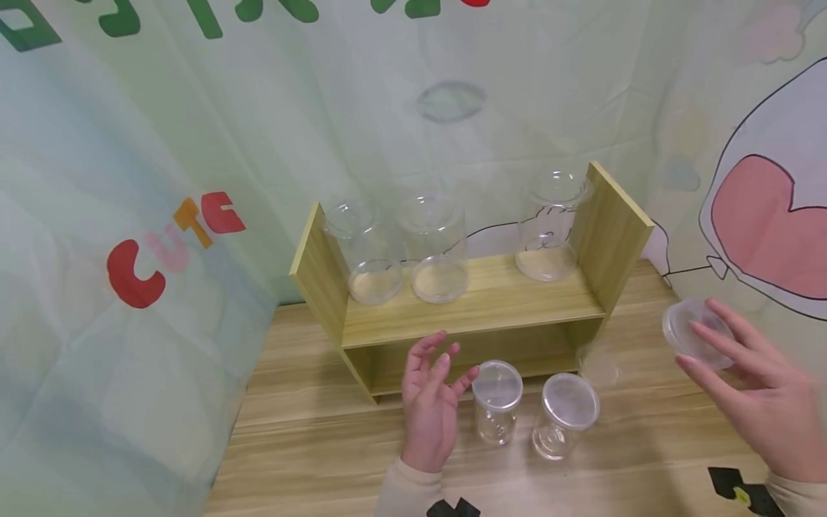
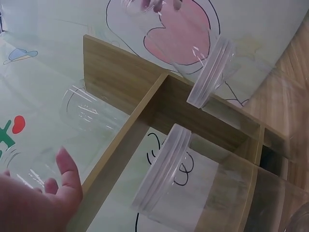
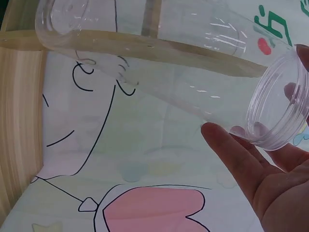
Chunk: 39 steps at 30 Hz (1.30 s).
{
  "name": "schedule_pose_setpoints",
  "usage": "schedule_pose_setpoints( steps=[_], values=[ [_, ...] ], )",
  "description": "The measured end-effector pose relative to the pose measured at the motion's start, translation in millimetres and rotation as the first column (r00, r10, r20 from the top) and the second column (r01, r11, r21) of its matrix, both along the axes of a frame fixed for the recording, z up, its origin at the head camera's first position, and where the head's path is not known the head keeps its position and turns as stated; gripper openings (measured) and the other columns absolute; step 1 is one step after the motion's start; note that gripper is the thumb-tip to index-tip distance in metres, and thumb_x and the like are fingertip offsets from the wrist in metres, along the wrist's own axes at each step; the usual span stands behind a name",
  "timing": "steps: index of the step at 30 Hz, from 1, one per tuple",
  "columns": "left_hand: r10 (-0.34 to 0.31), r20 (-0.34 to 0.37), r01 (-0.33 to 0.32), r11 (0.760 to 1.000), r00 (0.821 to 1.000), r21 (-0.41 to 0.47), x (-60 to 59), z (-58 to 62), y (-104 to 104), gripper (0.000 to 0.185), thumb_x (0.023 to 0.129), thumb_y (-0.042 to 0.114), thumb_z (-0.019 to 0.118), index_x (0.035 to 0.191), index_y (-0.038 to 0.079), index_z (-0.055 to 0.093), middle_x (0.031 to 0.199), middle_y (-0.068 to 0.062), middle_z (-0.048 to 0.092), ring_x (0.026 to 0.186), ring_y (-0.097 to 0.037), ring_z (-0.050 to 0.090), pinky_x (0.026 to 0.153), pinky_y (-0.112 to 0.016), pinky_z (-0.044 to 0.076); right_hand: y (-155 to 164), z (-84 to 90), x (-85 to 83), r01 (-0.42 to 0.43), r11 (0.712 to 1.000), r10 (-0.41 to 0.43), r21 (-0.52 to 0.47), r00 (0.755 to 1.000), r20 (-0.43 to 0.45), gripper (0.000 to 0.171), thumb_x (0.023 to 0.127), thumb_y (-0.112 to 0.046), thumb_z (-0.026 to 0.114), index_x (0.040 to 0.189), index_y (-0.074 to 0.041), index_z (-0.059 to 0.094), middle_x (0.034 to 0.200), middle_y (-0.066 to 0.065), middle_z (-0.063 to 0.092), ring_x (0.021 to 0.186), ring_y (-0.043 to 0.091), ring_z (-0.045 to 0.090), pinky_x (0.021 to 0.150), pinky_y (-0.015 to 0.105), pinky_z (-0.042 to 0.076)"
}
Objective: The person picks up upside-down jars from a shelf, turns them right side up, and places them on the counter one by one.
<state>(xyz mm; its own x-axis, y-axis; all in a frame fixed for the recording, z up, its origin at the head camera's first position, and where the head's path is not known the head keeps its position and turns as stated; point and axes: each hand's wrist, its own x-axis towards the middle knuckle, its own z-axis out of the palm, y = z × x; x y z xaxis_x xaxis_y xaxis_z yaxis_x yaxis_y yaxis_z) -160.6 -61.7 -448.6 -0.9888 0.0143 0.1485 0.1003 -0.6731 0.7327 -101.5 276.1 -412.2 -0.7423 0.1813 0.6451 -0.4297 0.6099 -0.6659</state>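
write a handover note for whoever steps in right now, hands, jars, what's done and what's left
Right hand: holds a clear lid by its rim, raised off the table to the right of the wooden shelf.
Left hand: open, holds nothing, hovering in front of the shelf beside the near lidded jar.
Jars: three open jars stand on the shelf top, two at the left, one at the right. Two lidded jars stand on the table, the second right of the first.
Done: two jars lidded.
Left: likely the three open jars; one lid is in hand.
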Motion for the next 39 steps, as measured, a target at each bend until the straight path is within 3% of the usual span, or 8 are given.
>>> schedule_pose_setpoints(
  steps=[4, 12, 17, 20, 27, 32, 35, 39],
  values=[
    [0.014, -0.040, -0.015, 1.000, 0.999, -0.024, -1.4, 0.4, -3.2, 0.033, 0.095, 0.001, 0.056, 0.127, 0.002, 0.048, 0.137, -0.015, 0.042, 0.117, -0.027, 0.047, 0.088, -0.045, 0.053, -1.7, -10.0, -2.9, 0.014, 0.996, -0.012, 0.087, 1.000, -0.022, 0.053, 0.064, 0.020, 0.080, 0.113, 0.005, 0.072, 0.141, 0.014, 0.055, 0.100, -0.005, 0.058, 0.074, 0.002, 0.041],
    [0.035, -0.062, -0.038, 0.998, 0.997, -0.045, -5.8, 2.8, -6.2, 0.037, 0.093, -0.001, 0.059, 0.128, 0.001, 0.048, 0.133, -0.017, 0.042, 0.113, -0.022, 0.051, 0.087, -0.043, 0.054, -5.0, -21.7, -9.2, 0.039, 0.989, -0.043, 0.143, 0.999, 0.023, 0.053, 0.064, 0.014, 0.083, 0.114, -0.001, 0.073, 0.141, 0.008, 0.055, 0.083, -0.009, 0.054, 0.070, 0.003, 0.039],
    [0.044, -0.046, -0.046, 0.998, 0.998, -0.046, -5.3, 2.1, -8.5, 0.038, 0.092, -0.002, 0.059, 0.129, -0.001, 0.047, 0.135, -0.017, 0.041, 0.113, -0.022, 0.051, 0.088, -0.043, 0.054, -8.7, -33.2, -13.8, -0.001, 0.993, -0.010, 0.122, 0.995, 0.095, 0.051, 0.068, 0.010, 0.084, 0.116, -0.004, 0.074, 0.144, 0.000, 0.052, 0.110, -0.007, 0.053, 0.077, 0.002, 0.038],
    [0.048, -0.038, -0.049, 0.998, 0.998, -0.045, -3.8, 0.9, -10.5, 0.039, 0.093, -0.002, 0.058, 0.129, -0.002, 0.045, 0.136, -0.016, 0.040, 0.114, -0.024, 0.049, 0.088, -0.042, 0.054, -11.6, -40.6, -15.7, -0.015, 0.991, -0.001, 0.134, 0.993, 0.118, 0.050, 0.068, 0.008, 0.085, 0.115, -0.004, 0.074, 0.144, 0.003, 0.053, 0.117, -0.010, 0.047, 0.081, 0.001, 0.037],
    [0.055, -0.026, -0.057, 0.997, 0.998, -0.048, -1.3, -1.4, -13.5, 0.038, 0.093, -0.002, 0.059, 0.128, -0.001, 0.046, 0.138, -0.015, 0.041, 0.115, -0.026, 0.050, 0.087, -0.044, 0.054, -15.7, -55.0, -20.8, -0.023, 0.975, 0.012, 0.223, 0.998, 0.054, 0.052, 0.061, 0.007, 0.087, 0.110, -0.002, 0.075, 0.138, 0.013, 0.056, 0.077, -0.007, 0.052, 0.051, 0.013, 0.035],
    [0.052, -0.046, -0.054, 0.998, 0.998, -0.044, -3.1, -1.8, -13.0, 0.039, 0.092, -0.002, 0.060, 0.129, 0.000, 0.047, 0.134, -0.015, 0.044, 0.112, -0.023, 0.052, 0.088, -0.043, 0.054, -15.0, -59.8, -23.4, -0.042, 0.965, 0.030, 0.259, 0.998, 0.047, 0.052, 0.058, 0.007, 0.087, 0.108, -0.001, 0.075, 0.138, 0.012, 0.056, 0.064, -0.002, 0.048, 0.046, 0.015, 0.032],
    [0.081, -0.089, -0.088, 0.994, 0.993, -0.070, -6.2, -0.9, -14.3, 0.040, 0.090, -0.006, 0.059, 0.129, -0.001, 0.047, 0.129, -0.016, 0.047, 0.110, -0.021, 0.053, 0.088, -0.042, 0.054, -14.8, -60.9, -24.0, -0.039, 0.962, 0.023, 0.269, 0.998, 0.062, 0.051, 0.059, 0.005, 0.088, 0.108, -0.002, 0.075, 0.135, 0.017, 0.057, 0.072, -0.006, 0.052, 0.052, 0.012, 0.037],
    [0.174, -0.143, -0.195, 0.971, 0.974, -0.142, -11.1, 3.3, -21.1, 0.043, 0.088, -0.009, 0.061, 0.128, -0.005, 0.046, 0.124, -0.019, 0.049, 0.112, -0.025, 0.053, 0.088, -0.042, 0.054, -16.9, -64.0, -23.6, -0.043, 0.966, 0.020, 0.257, 0.996, 0.089, 0.049, 0.062, 0.002, 0.088, 0.108, -0.002, 0.075, 0.136, 0.015, 0.057, 0.089, -0.012, 0.051, 0.057, 0.011, 0.041]
  ],
)
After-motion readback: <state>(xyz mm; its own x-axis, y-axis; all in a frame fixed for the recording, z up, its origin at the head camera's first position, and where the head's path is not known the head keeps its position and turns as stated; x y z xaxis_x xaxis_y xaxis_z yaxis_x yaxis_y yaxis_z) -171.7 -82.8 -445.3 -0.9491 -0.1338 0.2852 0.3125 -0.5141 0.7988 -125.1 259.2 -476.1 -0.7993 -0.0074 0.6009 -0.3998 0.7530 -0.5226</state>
